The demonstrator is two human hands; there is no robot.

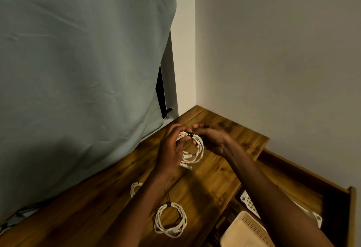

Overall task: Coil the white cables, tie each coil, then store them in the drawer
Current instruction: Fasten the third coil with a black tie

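Note:
I hold a coiled white cable (pixel 199 152) above the wooden tabletop (pixel 218 170), its plug ends hanging at the bottom. A dark tie (pixel 190 134) wraps the top of the coil. My left hand (pixel 172 147) grips the coil's left side with fingers through the loop. My right hand (pixel 212 139) pinches the coil at the tie. A second white coil (pixel 170 219), bound with a dark tie, lies on the tabletop nearer to me. Part of a third white coil (pixel 134 188) shows beside my left forearm.
An open wooden drawer (pixel 336 203) sits at the lower right, holding a beige perforated basket (pixel 246 231) and a white perforated tray (pixel 248 200). A grey-green curtain (pixel 78 70) hangs along the left down to the tabletop. White walls meet in the corner behind.

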